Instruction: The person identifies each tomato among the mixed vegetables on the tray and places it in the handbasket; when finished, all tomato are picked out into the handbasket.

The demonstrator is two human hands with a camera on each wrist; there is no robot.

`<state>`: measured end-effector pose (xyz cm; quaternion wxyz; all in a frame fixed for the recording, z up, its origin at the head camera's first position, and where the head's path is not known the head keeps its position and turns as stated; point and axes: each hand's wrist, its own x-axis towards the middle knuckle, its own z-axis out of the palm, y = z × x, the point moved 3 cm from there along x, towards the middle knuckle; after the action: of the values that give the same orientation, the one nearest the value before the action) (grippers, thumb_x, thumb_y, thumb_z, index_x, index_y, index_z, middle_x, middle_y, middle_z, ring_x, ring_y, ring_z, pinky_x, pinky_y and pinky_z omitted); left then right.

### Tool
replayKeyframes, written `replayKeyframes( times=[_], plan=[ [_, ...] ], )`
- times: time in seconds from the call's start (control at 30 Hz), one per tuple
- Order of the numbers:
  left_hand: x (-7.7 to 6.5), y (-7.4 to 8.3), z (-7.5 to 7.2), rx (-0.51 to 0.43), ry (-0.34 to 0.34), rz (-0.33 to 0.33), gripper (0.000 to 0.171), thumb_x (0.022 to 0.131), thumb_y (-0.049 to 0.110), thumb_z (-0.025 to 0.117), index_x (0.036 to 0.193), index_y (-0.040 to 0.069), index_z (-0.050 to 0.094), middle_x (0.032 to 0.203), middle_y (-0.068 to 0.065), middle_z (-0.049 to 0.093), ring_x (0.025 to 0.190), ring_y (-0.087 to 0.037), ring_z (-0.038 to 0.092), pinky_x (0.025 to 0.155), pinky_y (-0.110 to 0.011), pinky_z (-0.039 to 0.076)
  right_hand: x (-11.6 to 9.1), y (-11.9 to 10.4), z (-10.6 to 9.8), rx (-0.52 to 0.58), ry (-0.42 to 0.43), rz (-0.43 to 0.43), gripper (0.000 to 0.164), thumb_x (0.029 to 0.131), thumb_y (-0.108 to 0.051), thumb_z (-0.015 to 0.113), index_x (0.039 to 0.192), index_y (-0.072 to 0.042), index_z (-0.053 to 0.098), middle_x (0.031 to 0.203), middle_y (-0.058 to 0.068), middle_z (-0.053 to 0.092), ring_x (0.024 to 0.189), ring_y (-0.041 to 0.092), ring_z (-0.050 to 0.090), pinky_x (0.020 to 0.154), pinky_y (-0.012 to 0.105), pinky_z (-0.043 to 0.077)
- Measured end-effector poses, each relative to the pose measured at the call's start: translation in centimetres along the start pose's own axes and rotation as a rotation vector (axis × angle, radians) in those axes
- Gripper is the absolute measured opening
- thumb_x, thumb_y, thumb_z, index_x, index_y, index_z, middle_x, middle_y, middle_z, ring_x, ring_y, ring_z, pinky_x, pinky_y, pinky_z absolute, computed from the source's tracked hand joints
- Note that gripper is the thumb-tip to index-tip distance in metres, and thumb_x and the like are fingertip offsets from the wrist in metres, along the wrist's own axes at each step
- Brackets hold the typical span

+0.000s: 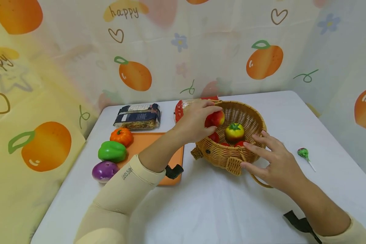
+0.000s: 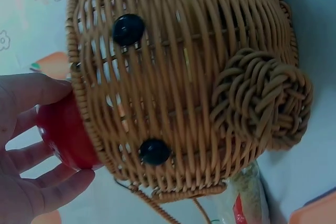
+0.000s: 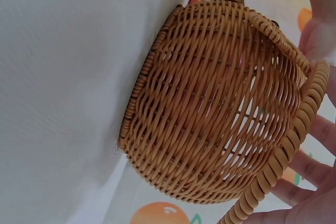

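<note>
My left hand (image 1: 196,120) grips a red and yellow apple (image 1: 218,118) at the left rim of a wicker basket (image 1: 219,157). In the left wrist view, thumb and fingers curl round the red apple (image 2: 68,127), partly hidden behind the rim. The basket has black button eyes and woven knots like a face. Inside lie a yellow-green tomato (image 1: 235,132) with a green leafy top and several red fruits, partly hidden by the wall. My right hand (image 1: 276,162) has its fingers spread at the right rim, near the drooping wicker handle (image 3: 283,156).
Left of the basket lies an orange tray (image 1: 174,159). Beside it are a small pumpkin (image 1: 121,136), a green bell pepper (image 1: 112,151) and a purple vegetable (image 1: 104,171). A dark packet (image 1: 138,117) lies behind; a red packet (image 1: 179,111) sits behind the left hand. A lollipop (image 1: 303,153) lies right.
</note>
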<state>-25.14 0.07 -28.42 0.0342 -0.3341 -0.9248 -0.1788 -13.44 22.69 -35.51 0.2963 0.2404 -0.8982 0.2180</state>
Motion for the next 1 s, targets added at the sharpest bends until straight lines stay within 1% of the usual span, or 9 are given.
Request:
replayKeyframes(
  times=[0.17, 0.3, 0.43, 0.57, 0.67, 0.73, 0.8, 0.9, 1.0],
  plan=[
    [1.2, 0.5, 1.4, 0.029, -0.038, 0.035, 0.056, 0.092, 0.029, 0.075, 0.145, 0.023, 0.058, 0.147, -0.004, 0.052, 0.136, -0.026, 0.046, 0.108, -0.04, 0.05, 0.0, 0.1, 0.0, -0.001, -0.001, 0.003, 0.081, 0.089, -0.08, 0.043, 0.121, -0.014, 0.077, 0.129, 0.016, 0.067, 0.133, 0.046, 0.052, 0.084, 0.067, 0.055],
    [1.8, 0.6, 2.5, 0.035, -0.089, 0.032, 0.057, 0.093, 0.029, 0.075, 0.146, 0.022, 0.057, 0.146, -0.004, 0.052, 0.134, -0.027, 0.047, 0.106, -0.038, 0.051, 0.0, 0.1, 0.1, 0.0, 0.003, 0.003, 0.081, 0.09, -0.08, 0.043, 0.121, -0.014, 0.077, 0.13, 0.016, 0.067, 0.133, 0.046, 0.052, 0.085, 0.067, 0.054],
    [2.0, 0.5, 3.1, 0.039, -0.116, 0.018, 0.058, 0.093, 0.029, 0.076, 0.147, 0.022, 0.057, 0.148, -0.005, 0.051, 0.136, -0.029, 0.045, 0.107, -0.04, 0.049, 0.0, 0.1, 0.2, 0.007, 0.001, 0.01, 0.081, 0.089, -0.08, 0.042, 0.121, -0.014, 0.077, 0.13, 0.016, 0.067, 0.133, 0.046, 0.052, 0.087, 0.068, 0.054],
    [2.0, 0.6, 3.3, 0.042, -0.12, 0.0, 0.062, 0.091, 0.029, 0.078, 0.149, 0.023, 0.055, 0.151, -0.005, 0.049, 0.138, -0.029, 0.044, 0.109, -0.041, 0.049, 0.0, 0.0, 0.2, 0.011, -0.001, 0.01, 0.08, 0.089, -0.08, 0.043, 0.121, -0.015, 0.077, 0.13, 0.017, 0.067, 0.133, 0.045, 0.052, 0.089, 0.068, 0.053],
    [1.9, 0.6, 3.4, 0.06, -0.124, -0.007, 0.064, 0.091, 0.03, 0.078, 0.15, 0.025, 0.053, 0.153, -0.005, 0.047, 0.14, -0.028, 0.042, 0.113, -0.042, 0.045, 0.0, 0.0, 0.2, 0.01, -0.005, 0.001, 0.079, 0.089, -0.08, 0.044, 0.121, -0.016, 0.077, 0.13, 0.017, 0.067, 0.133, 0.046, 0.052, 0.088, 0.068, 0.053],
    [1.9, 0.6, 3.5, 0.065, -0.118, -0.004, 0.064, 0.092, 0.031, 0.077, 0.151, 0.025, 0.053, 0.153, -0.005, 0.047, 0.141, -0.028, 0.042, 0.117, -0.043, 0.04, -0.1, 0.1, 0.2, 0.008, -0.012, -0.002, 0.075, 0.09, -0.077, 0.05, 0.122, -0.016, 0.077, 0.131, 0.017, 0.067, 0.133, 0.046, 0.051, 0.087, 0.067, 0.054],
    [1.8, 0.6, 3.6, 0.056, -0.103, 0.005, 0.062, 0.093, 0.031, 0.076, 0.15, 0.024, 0.053, 0.154, -0.005, 0.046, 0.142, -0.029, 0.041, 0.121, -0.045, 0.035, -0.1, 0.1, 0.1, 0.006, -0.025, 0.001, 0.067, 0.088, -0.071, 0.064, 0.123, -0.015, 0.076, 0.131, 0.017, 0.066, 0.134, 0.046, 0.051, 0.087, 0.066, 0.054],
    [1.5, 0.4, 3.5, 0.025, -0.068, 0.012, 0.059, 0.095, 0.033, 0.073, 0.15, 0.025, 0.053, 0.158, -0.005, 0.041, 0.146, -0.03, 0.037, 0.121, -0.046, 0.035, -0.1, 0.3, 0.0, -0.003, -0.049, 0.011, 0.06, 0.081, -0.056, 0.081, 0.123, -0.014, 0.076, 0.133, 0.018, 0.066, 0.135, 0.046, 0.05, 0.089, 0.066, 0.054],
    [1.0, -0.1, 3.3, 0.0, -0.029, 0.004, 0.058, 0.096, 0.039, 0.07, 0.15, 0.029, 0.053, 0.164, -0.002, 0.034, 0.15, -0.029, 0.03, 0.116, -0.046, 0.042, -0.1, 0.3, -0.2, -0.017, -0.084, 0.026, 0.059, 0.077, -0.05, 0.086, 0.124, -0.015, 0.075, 0.133, 0.017, 0.065, 0.136, 0.046, 0.049, 0.09, 0.066, 0.054]
  ],
)
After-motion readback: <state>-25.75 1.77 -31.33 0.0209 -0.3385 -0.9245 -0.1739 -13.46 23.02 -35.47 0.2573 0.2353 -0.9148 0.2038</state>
